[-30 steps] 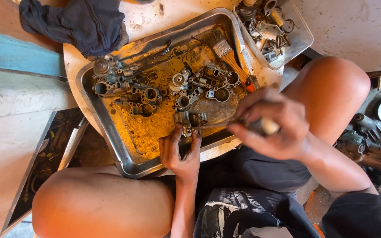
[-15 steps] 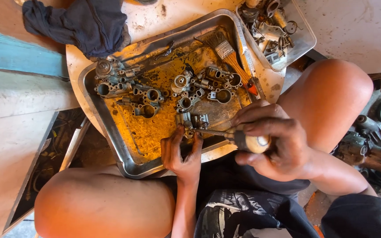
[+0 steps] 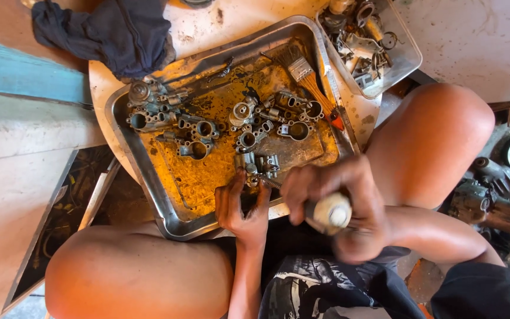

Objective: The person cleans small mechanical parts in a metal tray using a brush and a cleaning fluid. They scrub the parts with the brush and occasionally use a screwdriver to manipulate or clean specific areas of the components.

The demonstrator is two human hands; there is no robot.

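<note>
- Left hand (image 3: 242, 208) is at the near edge of the metal tray (image 3: 149, 177), fingers pinched narrow around a small grey metal part (image 3: 256, 165) that sits on the tray floor just inside that rim.
- Right hand (image 3: 340, 210) is wrapped shut around a screwdriver (image 3: 320, 210), with a pale, rounded handle butt facing the camera. The shaft runs left toward the small part, and the tip looks to be touching it or right at it. It's blurry there, so I can't say exactly where it lands.
- The tray is pretty grimy, with yellow-orange gunk all over its floor. It rests on a round pale worktop (image 3: 208, 29) between the person's bare knees.
- A cluster of carburetor-looking bodies (image 3: 166, 118) sits in the left part of the tray, and more loose castings (image 3: 278, 115) are around the middle.
- A paintbrush (image 3: 308, 80) lies tilted in the far right corner of the tray, bristles pointing away.
- A second, smaller tray (image 3: 405, 59) at far right is full of little metal bits.
- A dark rag (image 3: 107, 32) is bunched up at far left, just off the big tray's corner.
- More engine parts (image 3: 503, 195) sit on the floor off to the right.
</note>
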